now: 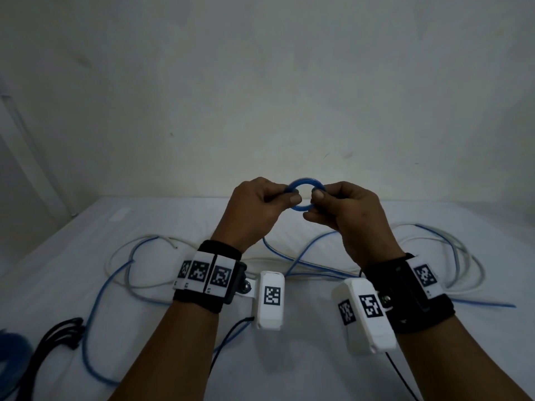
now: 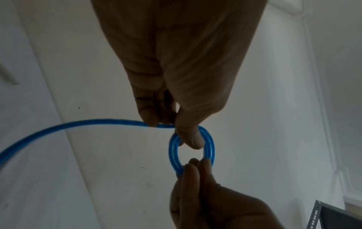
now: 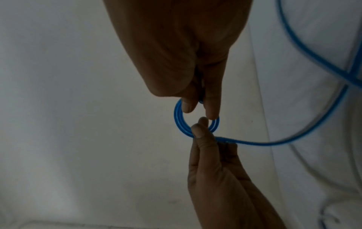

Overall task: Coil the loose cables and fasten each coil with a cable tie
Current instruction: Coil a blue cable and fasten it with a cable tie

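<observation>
A white cloth-covered table (image 1: 289, 371) fills the lower half of the head view beneath a bare pale wall (image 1: 260, 68). Across the cloth, from nine o'clock round to three o'clock, sprawl the loose blue plastic-sheathed cable (image 1: 95, 308) and a pale grey cable (image 1: 469, 256), crossing one another near the centre. At eight o'clock lies a small bunch of black cable ties (image 1: 62, 332), just beside a blue bundle (image 1: 13, 360) cut off by the frame edge; whether that bundle is tied cannot be told.

Above the table's centre, the left hand (image 1: 254, 209) and the right hand (image 1: 353, 215) hold up a small, tight ring of blue cable turns (image 1: 304, 195). The left thumb and forefinger pinch the ring at its nine o'clock side, where the free run of cable leaves it and drops toward the table; the right thumb and fingers pinch the three o'clock side. The right wrist view shows about three turns lying side by side.

The coiling step appears to be in hand and only begun, since most of the blue cable lies uncoiled. The next move likely calls for one hand to keep the turns clamped flat while the other feeds another loop on; a loosened pinch could let the springy turns open.
</observation>
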